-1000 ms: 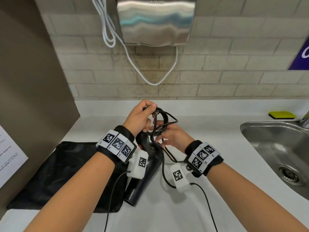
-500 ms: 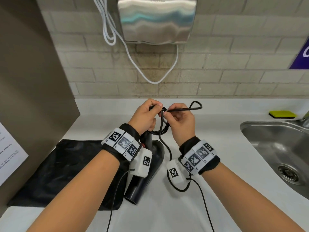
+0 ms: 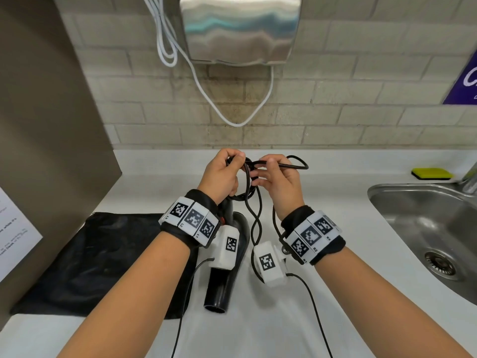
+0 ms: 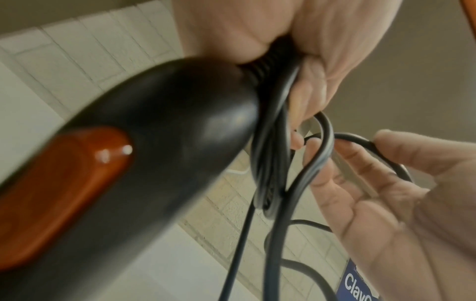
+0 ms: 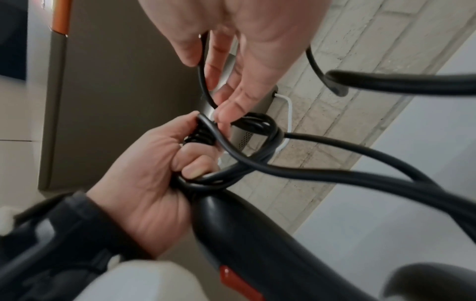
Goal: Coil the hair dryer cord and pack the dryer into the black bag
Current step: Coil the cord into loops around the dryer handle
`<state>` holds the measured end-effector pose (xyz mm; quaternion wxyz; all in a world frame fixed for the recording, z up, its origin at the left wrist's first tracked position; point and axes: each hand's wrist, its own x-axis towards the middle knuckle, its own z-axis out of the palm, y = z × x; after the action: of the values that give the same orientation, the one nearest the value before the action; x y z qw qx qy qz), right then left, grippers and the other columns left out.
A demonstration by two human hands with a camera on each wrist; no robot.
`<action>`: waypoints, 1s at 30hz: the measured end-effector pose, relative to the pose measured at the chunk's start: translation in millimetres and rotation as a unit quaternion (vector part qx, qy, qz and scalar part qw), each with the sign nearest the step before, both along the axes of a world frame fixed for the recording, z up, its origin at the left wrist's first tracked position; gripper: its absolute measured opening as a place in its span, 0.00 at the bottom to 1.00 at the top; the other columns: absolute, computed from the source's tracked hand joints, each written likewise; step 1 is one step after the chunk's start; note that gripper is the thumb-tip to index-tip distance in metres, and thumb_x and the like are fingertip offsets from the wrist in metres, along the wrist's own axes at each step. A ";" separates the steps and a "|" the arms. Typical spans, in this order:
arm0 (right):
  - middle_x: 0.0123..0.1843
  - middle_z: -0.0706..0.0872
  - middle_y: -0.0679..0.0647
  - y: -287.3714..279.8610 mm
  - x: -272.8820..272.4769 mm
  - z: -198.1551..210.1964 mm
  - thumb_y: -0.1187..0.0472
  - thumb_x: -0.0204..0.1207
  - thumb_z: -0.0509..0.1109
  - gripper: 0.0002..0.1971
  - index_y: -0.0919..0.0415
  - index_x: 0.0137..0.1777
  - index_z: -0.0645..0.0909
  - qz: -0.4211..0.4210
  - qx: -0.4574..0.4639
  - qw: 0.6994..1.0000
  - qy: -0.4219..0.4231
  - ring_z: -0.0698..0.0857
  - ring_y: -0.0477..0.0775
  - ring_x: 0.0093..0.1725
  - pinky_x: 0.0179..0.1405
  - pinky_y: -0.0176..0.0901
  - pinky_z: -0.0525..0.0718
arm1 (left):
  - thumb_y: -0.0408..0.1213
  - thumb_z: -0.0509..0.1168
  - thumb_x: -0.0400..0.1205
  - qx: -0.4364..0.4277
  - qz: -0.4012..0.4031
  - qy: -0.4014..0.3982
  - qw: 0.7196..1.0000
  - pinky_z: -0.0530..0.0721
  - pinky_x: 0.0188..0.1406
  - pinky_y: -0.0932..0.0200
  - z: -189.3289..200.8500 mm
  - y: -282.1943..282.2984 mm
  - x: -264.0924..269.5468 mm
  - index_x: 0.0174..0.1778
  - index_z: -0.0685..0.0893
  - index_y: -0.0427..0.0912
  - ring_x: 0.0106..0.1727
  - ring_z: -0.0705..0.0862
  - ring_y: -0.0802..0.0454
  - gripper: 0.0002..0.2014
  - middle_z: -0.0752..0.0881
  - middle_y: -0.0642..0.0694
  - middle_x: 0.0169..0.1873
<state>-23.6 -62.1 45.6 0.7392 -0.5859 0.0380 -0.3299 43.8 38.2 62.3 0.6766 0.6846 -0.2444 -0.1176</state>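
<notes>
The black hair dryer [image 3: 227,277] hangs nozzle down over the counter, its orange switch [image 4: 59,191] facing the left wrist camera. My left hand [image 3: 222,177] grips the coiled black cord [image 5: 247,124] bunched at the end of the dryer's handle [image 5: 247,234]. My right hand [image 3: 278,177] pinches a strand of the cord [image 3: 291,165] just right of the coil, between thumb and fingers [image 5: 231,106]. A loose length of cord [image 3: 254,218] hangs twisted below the hands. The black bag [image 3: 90,259] lies flat on the counter at the left.
A steel sink [image 3: 426,236] is set in the white counter [image 3: 335,306] at the right, with a yellow sponge [image 3: 431,173] behind it. A metal hand dryer [image 3: 240,29] with white cables hangs on the brick wall. A brown partition [image 3: 46,125] stands at the left.
My right hand rose from below the coil to beside my left hand and took a strand, pulling a loop out to the right. The dryer stayed hanging from my left hand.
</notes>
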 end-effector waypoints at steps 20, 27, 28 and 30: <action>0.27 0.77 0.49 -36.3 -14.9 -3.3 0.52 0.71 0.73 0.17 0.57 0.28 0.73 -0.218 -0.255 0.928 0.163 0.72 0.44 0.27 0.33 0.37 0.71 | 0.39 0.56 0.86 0.049 -0.066 -0.002 0.997 0.63 0.12 0.66 1.7 -3.1 -1.1 0.42 0.75 0.46 0.12 0.63 0.58 0.08 0.72 0.46 0.26; 0.55 0.84 0.54 -63.2 -25.4 -13.7 0.52 0.81 0.54 0.18 0.58 0.55 0.83 -0.056 -0.551 0.805 0.214 0.79 0.56 0.59 0.66 0.58 0.71 | 0.36 0.56 0.86 0.016 -0.051 0.021 0.998 0.62 0.12 0.69 0.4 1.6 3.5 0.41 0.75 0.44 0.11 0.61 0.59 0.08 0.73 0.44 0.27; 0.49 0.84 0.56 -62.0 -27.4 -12.0 0.58 0.82 0.57 0.14 0.62 0.51 0.84 -0.038 -0.533 0.818 0.214 0.81 0.56 0.52 0.60 0.52 0.75 | 0.36 0.56 0.86 0.013 -0.044 0.022 0.999 0.62 0.12 0.69 0.2 2.6 5.1 0.41 0.75 0.44 0.11 0.62 0.59 0.08 0.75 0.44 0.28; 0.41 0.84 0.55 -54.2 -31.8 -7.0 0.64 0.80 0.62 0.11 0.66 0.46 0.85 -0.010 -0.525 0.825 0.207 0.80 0.53 0.42 0.47 0.39 0.76 | 0.37 0.57 0.86 0.013 -0.032 0.021 0.999 0.62 0.12 0.69 0.0 4.1 8.3 0.41 0.74 0.44 0.10 0.62 0.58 0.08 0.82 0.43 0.33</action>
<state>-55.4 -116.3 38.6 0.2912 -0.9398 0.0173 -0.1781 52.1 42.4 62.3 0.6687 0.6824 -0.2500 -0.1568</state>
